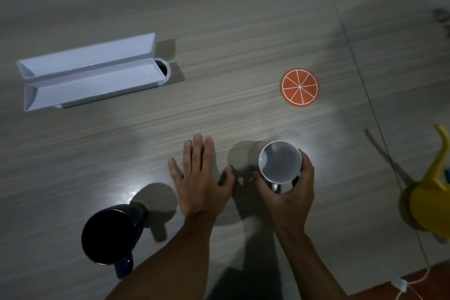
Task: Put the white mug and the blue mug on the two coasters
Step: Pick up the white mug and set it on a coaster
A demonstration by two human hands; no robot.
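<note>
My right hand [289, 192] is wrapped around the white mug [280, 161], which stands upright near the middle of the wooden table [219, 19]. Flat on the table to the mug's left lies my left hand [199, 178], fingers spread, holding nothing. The dark blue mug [109, 236] stands upright at the near left, its handle pointing toward me, apart from both hands. One orange-slice coaster [299, 87] lies beyond the white mug, to the right. I see only this one coaster.
An open white box [90, 73] with two long trays sits at the far left. A yellow plastic object [431, 197] lies at the right edge on a second table panel. A white cable [401, 285] runs past the near right corner.
</note>
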